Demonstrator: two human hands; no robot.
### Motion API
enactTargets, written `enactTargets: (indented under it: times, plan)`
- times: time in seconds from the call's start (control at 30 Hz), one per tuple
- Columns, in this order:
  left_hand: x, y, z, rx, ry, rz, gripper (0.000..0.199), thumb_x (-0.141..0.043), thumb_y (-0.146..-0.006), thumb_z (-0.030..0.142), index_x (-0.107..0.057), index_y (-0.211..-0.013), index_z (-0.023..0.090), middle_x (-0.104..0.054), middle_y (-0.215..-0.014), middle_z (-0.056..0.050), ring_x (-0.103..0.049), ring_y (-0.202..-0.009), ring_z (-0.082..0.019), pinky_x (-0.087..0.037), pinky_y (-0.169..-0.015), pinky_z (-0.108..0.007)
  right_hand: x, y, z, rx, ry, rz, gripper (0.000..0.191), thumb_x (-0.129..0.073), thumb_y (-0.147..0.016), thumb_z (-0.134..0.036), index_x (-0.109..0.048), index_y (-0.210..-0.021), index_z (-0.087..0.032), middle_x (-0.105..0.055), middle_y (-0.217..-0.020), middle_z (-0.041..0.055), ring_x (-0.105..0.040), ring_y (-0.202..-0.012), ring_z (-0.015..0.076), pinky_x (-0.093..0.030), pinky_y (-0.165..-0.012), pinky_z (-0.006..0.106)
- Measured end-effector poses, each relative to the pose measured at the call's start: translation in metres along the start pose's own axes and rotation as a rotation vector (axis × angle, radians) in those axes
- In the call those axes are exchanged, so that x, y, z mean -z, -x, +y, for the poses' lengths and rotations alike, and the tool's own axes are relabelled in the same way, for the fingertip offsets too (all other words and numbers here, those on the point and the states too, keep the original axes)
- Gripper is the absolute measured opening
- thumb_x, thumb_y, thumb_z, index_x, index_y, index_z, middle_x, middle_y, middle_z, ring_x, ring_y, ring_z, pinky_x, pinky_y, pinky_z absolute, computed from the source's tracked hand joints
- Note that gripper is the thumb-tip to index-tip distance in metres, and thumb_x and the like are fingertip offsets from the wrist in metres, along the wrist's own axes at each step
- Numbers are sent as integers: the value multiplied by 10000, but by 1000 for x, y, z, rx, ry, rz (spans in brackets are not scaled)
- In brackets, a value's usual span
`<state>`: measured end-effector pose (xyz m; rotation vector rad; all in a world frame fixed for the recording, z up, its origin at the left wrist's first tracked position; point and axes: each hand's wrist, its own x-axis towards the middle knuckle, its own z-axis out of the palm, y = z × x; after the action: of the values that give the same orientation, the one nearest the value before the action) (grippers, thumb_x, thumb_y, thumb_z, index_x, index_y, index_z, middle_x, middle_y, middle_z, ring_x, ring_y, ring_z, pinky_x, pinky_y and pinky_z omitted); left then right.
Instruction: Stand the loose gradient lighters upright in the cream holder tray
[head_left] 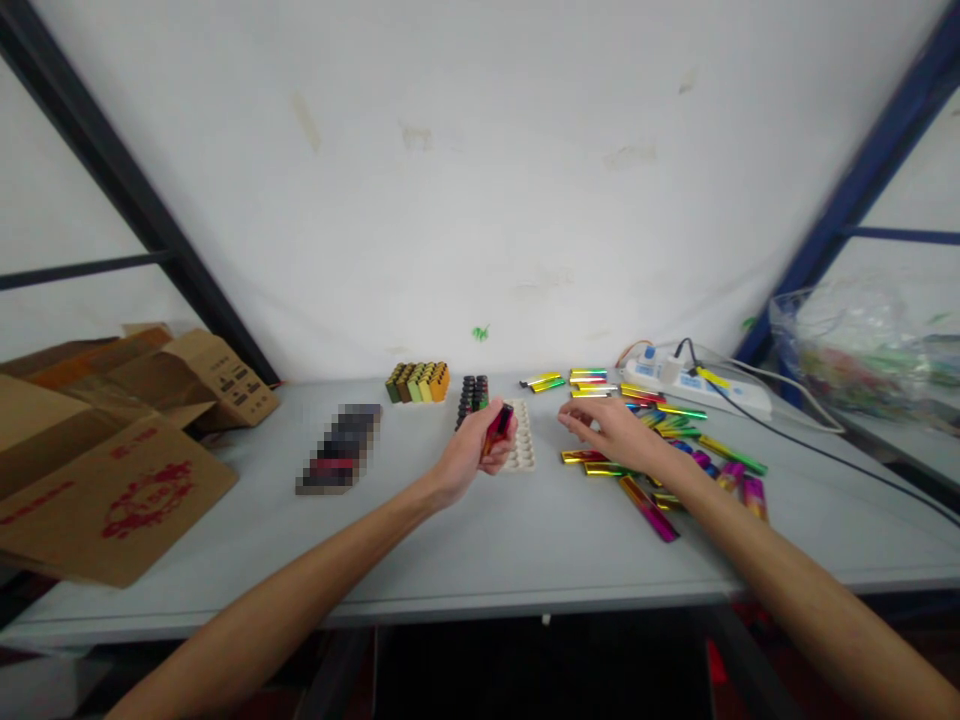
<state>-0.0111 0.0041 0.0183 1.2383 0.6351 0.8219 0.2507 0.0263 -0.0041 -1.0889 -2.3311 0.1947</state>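
Left hand [466, 448]: grip closed round dark-capped red tube [496, 430], by white tray [522, 450] on counter [480, 545]. Right hand [611, 430]: grip loosely parted, near shiny tubes [649, 508]. Carton [67, 525]: red print [146, 497], unreadable.

White tray [523, 447]: lies on the grey table [420, 545]; pockets in rows;
Black-topped pieces [471, 392]: upright, at the tray's left;
Left hand [469, 447]: grips a red, dark-ended piece [498, 428], hiding part of the tray;
Right hand [611, 430]: right of the tray, fingers loosely bent, near scattered shiny sticks [649, 508];
Yellow-green bundle [418, 383]: back-left of the tray;
Pixelated dark object [341, 450]: farther left of the tray, details masked;
Cardboard boxes [169, 490]: far left of the tray;
Power strip [701, 382]: back-right of the tray
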Motion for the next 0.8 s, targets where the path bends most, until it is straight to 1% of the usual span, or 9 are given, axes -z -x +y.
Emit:
enactTargets:
  times: [0.1, 0.2, 0.27, 0.33, 0.43, 0.5, 0.6, 0.67, 0.8]
  plan:
    - [-2, 1, 3, -110, -4, 7, 443, -563, -937, 648, -528, -971, 208, -431, -589, 79, -306, -422, -67, -247, -387, -154, 2, 0, -2, 0, 9, -9, 312, -441, -1071, -392, -671, -1051, -182, -720, -890, 73, -665, -767, 192, -494, -714, 297]
    - [1, 2, 11, -229, -75, 29, 389, -575, -961, 596, -522, -1066, 225, -552, -647, 58, -441, -422, -91, -361, -388, -187, 3, 0, -3, 14, 21, -16, 318, -440, -1070, -400, -673, -1044, -185, -715, -881, 72, -660, -772, 198, -496, -724, 305]
    - [7, 2, 19, -310, -147, 66, 376, -589, -964, 571, -529, -1063, 214, -626, -700, 28, -558, -494, -116, -466, -476, -225, 3, 0, -2, 21, 22, -17, 319, -443, -1068, -404, -677, -1045, -189, -719, -888, 75, -660, -770, 200, -498, -727, 309]
    - [15, 0, 27, -402, -247, 142, 386, -599, -961, 564, -572, -1028, 185, -684, -780, -21, -649, -662, -146, -546, -647, -267, 3, 0, -2, 22, 14, -16, 317, -447, -1066, -403, -681, -1054, -190, -723, -897, 77, -661, -769, 199, -499, -726, 310]
    - [32, -4, 35, -543, -539, 337, 363, -633, -952, 513, -703, -965, 158, -707, -973, -86, -653, -858, -169, -552, -765, -278, 3, 1, -2, 17, 1, -21, 315, -451, -1065, -400, -683, -1067, -187, -727, -909, 80, -664, -776, 200, -500, -731, 311]
    - [43, -7, 36, -652, -705, 398, 306, -697, -907, 468, -763, -940, 171, -685, -993, -90, -640, -971, -199, -550, -826, -293, 3, 1, -2, 12, -1, -27, 314, -454, -1064, -397, -686, -1066, -186, -729, -913, 82, -665, -776, 201, -498, -735, 314]
    - [56, -10, 36, -646, -853, 374, 282, -714, -890, 437, -786, -995, 185, -704, -989, -89, -656, -920, -198, -551, -780, -295, 3, 1, -3, 6, -5, -39, 314, -459, -1063, -396, -691, -1067, -185, -730, -922, 83, -667, -784, 204, -497, -741, 317]
    - [60, -10, 36, -627, -971, 356, 279, -709, -897, 417, -786, -1022, 180, -732, -1000, -94, -672, -906, -200, -547, -779, -300, 3, 1, -3, 5, -6, -49, 316, -458, -1064, -396, -693, -1072, -184, -729, -927, 83, -669, -792, 205, -497, -741, 315]
    - [59, -6, 41, -682, -1159, 356, 256, -680, -926, 396, -784, -1039, 191, -771, -1019, -90, -700, -947, -223, -538, -882, -344, 3, 2, -3, -2, -6, -64, 306, -468, -1061, -393, -695, -1069, -188, -731, -924, 86, -670, -789, 209, -502, -733, 318]
